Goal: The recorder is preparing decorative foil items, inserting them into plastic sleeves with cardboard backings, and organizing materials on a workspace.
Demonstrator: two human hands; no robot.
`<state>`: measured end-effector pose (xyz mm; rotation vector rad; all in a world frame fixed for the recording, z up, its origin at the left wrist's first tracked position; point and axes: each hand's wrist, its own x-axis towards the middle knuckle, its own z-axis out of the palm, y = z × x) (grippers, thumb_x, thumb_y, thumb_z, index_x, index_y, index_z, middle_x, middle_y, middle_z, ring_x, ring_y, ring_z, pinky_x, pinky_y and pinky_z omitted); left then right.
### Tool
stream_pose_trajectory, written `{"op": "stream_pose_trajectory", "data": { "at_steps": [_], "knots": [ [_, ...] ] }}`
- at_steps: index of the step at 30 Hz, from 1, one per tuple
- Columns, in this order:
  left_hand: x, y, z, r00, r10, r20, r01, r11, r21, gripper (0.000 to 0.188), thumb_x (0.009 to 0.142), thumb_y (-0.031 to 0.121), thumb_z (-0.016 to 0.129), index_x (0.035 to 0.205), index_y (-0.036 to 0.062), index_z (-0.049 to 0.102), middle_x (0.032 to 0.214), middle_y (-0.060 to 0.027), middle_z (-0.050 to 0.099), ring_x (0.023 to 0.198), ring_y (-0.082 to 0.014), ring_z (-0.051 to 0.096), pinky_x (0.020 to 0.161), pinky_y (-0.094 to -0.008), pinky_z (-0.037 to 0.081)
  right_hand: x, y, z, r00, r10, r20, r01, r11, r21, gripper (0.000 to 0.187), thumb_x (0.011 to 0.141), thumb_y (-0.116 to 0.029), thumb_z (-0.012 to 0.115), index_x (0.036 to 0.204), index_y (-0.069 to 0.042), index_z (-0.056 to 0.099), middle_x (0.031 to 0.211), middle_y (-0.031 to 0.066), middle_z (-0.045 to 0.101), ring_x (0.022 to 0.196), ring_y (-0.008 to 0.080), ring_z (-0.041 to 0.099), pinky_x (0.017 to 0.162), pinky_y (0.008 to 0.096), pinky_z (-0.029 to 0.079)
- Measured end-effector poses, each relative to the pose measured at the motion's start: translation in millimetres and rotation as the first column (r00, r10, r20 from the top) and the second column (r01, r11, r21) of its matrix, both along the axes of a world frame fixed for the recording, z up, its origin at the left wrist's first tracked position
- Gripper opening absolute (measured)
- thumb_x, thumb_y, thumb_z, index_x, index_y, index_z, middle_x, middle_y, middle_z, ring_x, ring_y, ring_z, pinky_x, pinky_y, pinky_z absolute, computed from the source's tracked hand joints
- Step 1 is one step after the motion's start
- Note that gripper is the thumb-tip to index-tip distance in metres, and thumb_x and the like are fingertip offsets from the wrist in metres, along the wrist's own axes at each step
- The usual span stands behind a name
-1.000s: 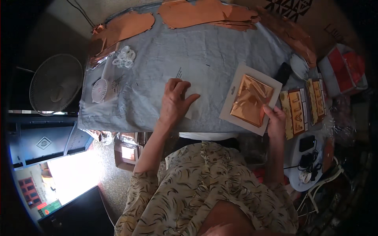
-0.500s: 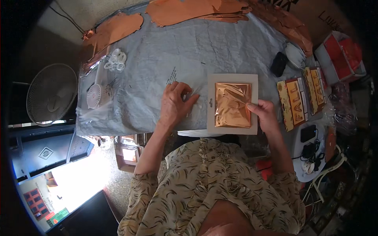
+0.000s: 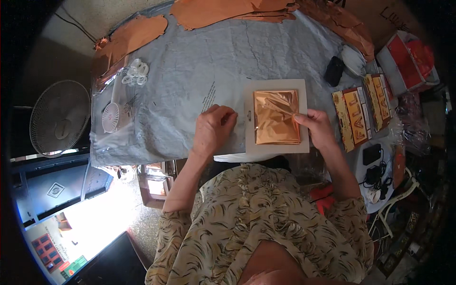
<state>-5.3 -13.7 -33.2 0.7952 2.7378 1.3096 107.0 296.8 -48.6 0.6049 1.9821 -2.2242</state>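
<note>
My right hand (image 3: 319, 129) grips the right edge of a grey hang card (image 3: 275, 148), thumb on top and the other fingers behind it. A shiny copper-coloured folded foil packet (image 3: 277, 117) lies flat on the card's face, and my thumb presses its right edge. The card has a small hang slot on its left side. Left of the card, apart from it, my left hand (image 3: 216, 129) is closed over the cloth, thumb and fingertips pinched together. Whether anything tiny is between them I cannot make out.
Grey sheeting (image 3: 190, 61) covers the table. Copper foil shapes (image 3: 232, 10) lie along its far edge. A small white fan (image 3: 111, 117) and white ribbon coils (image 3: 136, 72) lie left. At right are a black object (image 3: 334, 71), printed header cards (image 3: 351, 118) and a red-and-white box (image 3: 407, 61).
My left hand has gone from thumb and fingers apart to pinched together. The card with the foil packet has shifted slightly up and left in view, along with the whole scene.
</note>
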Motion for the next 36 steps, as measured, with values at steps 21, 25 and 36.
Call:
{"op": "stream_pose_trajectory", "data": {
  "at_steps": [21,25,36],
  "knots": [
    [7,15,0,0.978,-0.003,0.21,-0.009,0.999,0.053,0.018,0.087,0.017,0.077,0.088,-0.0009,0.074,0.074,-0.0123,0.075,0.064,-0.0183,0.071,0.062,-0.0331,0.057,-14,-12,6,0.998,0.031,-0.051,-0.019,0.976,0.219,0.025,0.098,-0.012,0.072,0.114,0.008,0.073,0.099,0.0061,0.076,0.084,0.0074,0.067,0.075,0.023,0.054],
    [2,12,-7,0.96,-0.009,0.28,-0.012,0.997,0.072,0.022,0.088,0.019,0.078,0.093,-0.0024,0.076,0.075,-0.0094,0.075,0.066,-0.0102,0.069,0.062,-0.0294,0.055,-17,-16,4,0.998,0.026,-0.049,-0.014,0.973,0.231,0.024,0.098,-0.012,0.072,0.114,0.007,0.073,0.099,0.0051,0.076,0.084,0.0069,0.067,0.075,0.023,0.053],
    [5,11,-8,0.952,-0.011,0.306,-0.028,0.992,0.123,0.023,0.091,0.021,0.079,0.09,-0.0016,0.075,0.073,-0.0071,0.074,0.064,-0.0086,0.065,0.061,-0.0275,0.053,-24,-18,-8,0.998,0.044,-0.037,-0.034,0.971,0.236,0.023,0.097,-0.009,0.072,0.113,0.007,0.074,0.098,0.0056,0.077,0.085,0.0073,0.067,0.077,0.0227,0.053]
  ]
}}
